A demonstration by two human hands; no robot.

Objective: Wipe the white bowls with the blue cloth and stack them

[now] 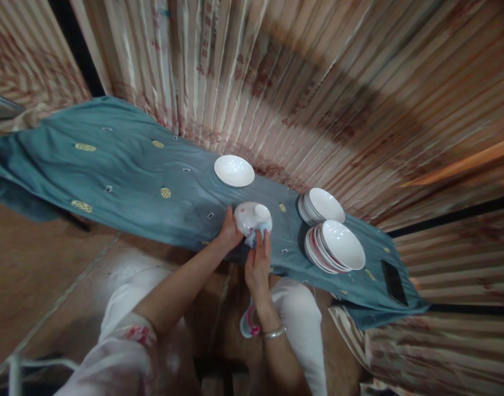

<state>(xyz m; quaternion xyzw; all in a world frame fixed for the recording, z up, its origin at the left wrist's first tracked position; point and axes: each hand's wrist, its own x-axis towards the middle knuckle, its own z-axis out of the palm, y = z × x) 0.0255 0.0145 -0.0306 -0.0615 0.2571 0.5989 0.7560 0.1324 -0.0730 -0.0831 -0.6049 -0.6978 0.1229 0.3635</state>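
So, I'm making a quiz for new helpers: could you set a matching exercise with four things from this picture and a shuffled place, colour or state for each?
1. pale blue cloth
2. lone bowl
3. phone-like slab
4. tablecloth

A. dark, lying near the right-hand end
B. teal with yellow motifs
C. against the held bowl, under the fingers of the right hand
D. open side up, beyond the held bowl

Pairs: 1-C, 2-D, 3-A, 4-B
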